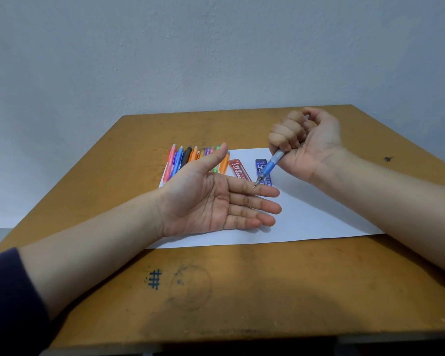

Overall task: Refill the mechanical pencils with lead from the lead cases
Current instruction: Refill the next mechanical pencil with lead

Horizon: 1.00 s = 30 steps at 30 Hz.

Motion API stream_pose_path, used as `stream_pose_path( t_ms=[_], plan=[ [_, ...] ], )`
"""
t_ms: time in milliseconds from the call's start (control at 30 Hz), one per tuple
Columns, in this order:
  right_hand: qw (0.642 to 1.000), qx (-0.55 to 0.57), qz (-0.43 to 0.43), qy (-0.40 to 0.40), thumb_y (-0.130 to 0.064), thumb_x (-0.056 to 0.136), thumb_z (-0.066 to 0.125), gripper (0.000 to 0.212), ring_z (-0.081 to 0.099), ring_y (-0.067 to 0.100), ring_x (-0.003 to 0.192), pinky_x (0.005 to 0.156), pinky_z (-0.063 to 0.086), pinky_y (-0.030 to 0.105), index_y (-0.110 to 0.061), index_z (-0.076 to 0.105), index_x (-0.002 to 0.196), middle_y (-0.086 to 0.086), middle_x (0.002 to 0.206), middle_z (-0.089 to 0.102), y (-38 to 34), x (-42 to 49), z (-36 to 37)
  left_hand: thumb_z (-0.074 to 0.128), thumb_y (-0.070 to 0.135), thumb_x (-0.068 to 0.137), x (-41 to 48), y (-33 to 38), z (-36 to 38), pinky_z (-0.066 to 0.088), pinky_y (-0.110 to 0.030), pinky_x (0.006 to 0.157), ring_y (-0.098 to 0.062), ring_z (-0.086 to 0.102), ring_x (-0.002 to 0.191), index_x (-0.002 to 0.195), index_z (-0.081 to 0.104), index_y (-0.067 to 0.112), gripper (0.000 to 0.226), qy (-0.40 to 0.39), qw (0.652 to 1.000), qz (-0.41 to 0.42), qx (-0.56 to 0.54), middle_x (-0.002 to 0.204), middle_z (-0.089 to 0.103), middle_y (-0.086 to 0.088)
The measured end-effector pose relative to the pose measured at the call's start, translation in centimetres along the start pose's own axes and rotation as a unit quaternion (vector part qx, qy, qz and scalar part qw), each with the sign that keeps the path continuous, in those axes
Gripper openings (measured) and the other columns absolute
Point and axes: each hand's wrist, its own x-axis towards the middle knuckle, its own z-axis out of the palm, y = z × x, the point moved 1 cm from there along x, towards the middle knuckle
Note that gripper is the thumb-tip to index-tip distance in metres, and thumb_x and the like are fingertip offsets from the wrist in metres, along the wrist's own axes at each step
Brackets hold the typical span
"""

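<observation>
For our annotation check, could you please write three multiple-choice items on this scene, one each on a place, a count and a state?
1. Where do the lead cases lie?
A. on the white paper
B. on bare wood
C. in a palm

2. How many lead cases show?
A. one
B. two
C. four

3. How is the left hand?
A. a closed fist
B. open, palm up
C. gripping a case

Answers:
1 A, both cases rest on the sheet.
2 B, there is one red case and one blue case.
3 B, its fingers are straight and hold nothing, while the right hand grips the blue pencil.
</observation>
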Motion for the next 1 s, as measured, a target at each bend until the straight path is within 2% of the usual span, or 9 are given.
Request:
stream_pose_path(
  t_ms=[433,1000],
  plan=[
    [1.0,0.002,0.003,0.003,-0.014,0.065,0.032,0.024,0.015,0.014,0.03,0.035,0.014,0.019,-0.016,0.024,0.043,-0.002,0.038,0.015,0.02,-0.07,-0.02,0.029,0.068,0.082,-0.02,-0.03,-0.14,0.056,-0.034,0.082,-0.033,0.066,0.099,0.117,0.062,-0.008,0.09,-0.003,1.0,-0.004,0.002,0.11,0.066,-0.024],
    [1.0,-0.002,-0.001,0.008,-0.016,0.067,0.034,0.026,0.014,0.014,0.029,0.034,0.013,0.018,-0.016,0.023,0.043,-0.003,0.037,0.014,0.05,-0.09,0.1,0.028,0.069,0.082,0.01,0.02,-0.09,0.056,-0.034,0.083,-0.033,0.067,0.098,0.117,0.061,-0.008,0.091,0.0,1.0,-0.005,0.003,0.109,0.066,-0.024]
  ],
)
